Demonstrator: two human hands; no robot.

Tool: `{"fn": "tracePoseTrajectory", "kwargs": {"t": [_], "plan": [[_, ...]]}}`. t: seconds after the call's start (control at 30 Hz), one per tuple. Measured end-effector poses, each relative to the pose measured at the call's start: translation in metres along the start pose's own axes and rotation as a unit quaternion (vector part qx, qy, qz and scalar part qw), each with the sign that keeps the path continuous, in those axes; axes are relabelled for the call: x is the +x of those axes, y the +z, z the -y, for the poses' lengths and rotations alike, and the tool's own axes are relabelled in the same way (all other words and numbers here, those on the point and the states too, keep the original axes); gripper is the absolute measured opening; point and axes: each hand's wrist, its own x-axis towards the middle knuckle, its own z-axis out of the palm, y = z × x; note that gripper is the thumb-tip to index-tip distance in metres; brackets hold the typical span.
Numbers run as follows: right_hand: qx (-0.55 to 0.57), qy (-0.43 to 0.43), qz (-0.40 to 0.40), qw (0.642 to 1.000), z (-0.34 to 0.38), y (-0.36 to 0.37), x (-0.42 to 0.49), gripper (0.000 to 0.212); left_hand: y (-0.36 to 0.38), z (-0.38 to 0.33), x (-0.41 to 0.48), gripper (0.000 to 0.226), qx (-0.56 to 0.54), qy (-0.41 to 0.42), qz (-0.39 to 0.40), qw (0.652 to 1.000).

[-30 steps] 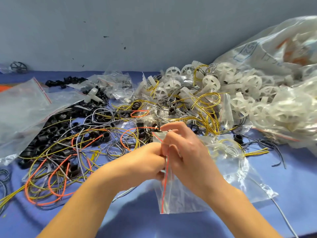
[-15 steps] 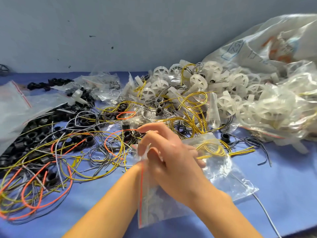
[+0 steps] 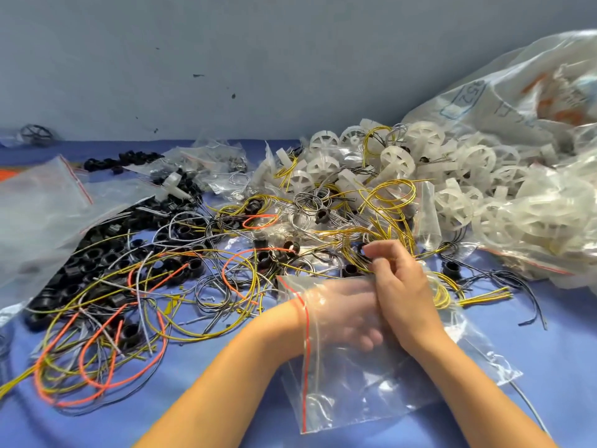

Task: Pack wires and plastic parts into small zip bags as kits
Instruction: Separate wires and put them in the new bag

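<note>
Right hand (image 3: 403, 295), head view: fingers curled tight at the mouth of the zip bag (image 3: 371, 392), apparently pinching its upper lip. Left hand (image 3: 345, 318) sits inside the bag beside that pinch; through the plastic its hold cannot be told. Risk: the yellow wires (image 3: 387, 215) just beyond the right fingertips are tangled, so one pull may drag extras or tug the lip loose. Contents below the hands are indistinct.

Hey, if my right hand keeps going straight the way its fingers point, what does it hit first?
Most likely the yellow wires just beyond the fingertips of the right hand, with a black ring among them. They look almost in contact, though depth is hard to judge.
</note>
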Motion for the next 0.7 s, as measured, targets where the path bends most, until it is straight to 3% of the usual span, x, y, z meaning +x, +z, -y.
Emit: {"fn": "tracePoseTrajectory", "kwargs": {"t": [0.03,0.1,0.27,0.43,0.53,0.7], "plan": [[-0.017,-0.004,0.002,1.0,0.0,0.001,-0.001,0.023,-0.008,0.009,0.007,0.026,-0.004,-0.008,-0.042,0.999],[-0.037,-0.012,0.005,0.999,0.001,0.003,-0.001,0.023,-0.034,0.017,0.001,0.034,-0.076,-0.026,-0.078,0.994],[-0.104,-0.032,0.021,0.994,0.008,0.01,-0.001,0.022,-0.103,0.016,-0.037,0.023,-0.101,0.075,-0.223,0.967],[-0.169,-0.103,0.028,0.98,0.024,0.017,-0.005,0.02,-0.149,0.039,-0.044,0.023,0.105,0.071,-0.496,0.859],[-0.211,-0.158,0.075,0.962,0.033,0.026,-0.007,0.024,-0.161,0.049,-0.04,0.021,0.192,0.062,-0.531,0.823],[-0.233,-0.152,0.137,0.951,0.036,0.038,-0.005,0.027,-0.161,0.049,-0.026,0.029,0.341,0.036,-0.532,0.774]]}}
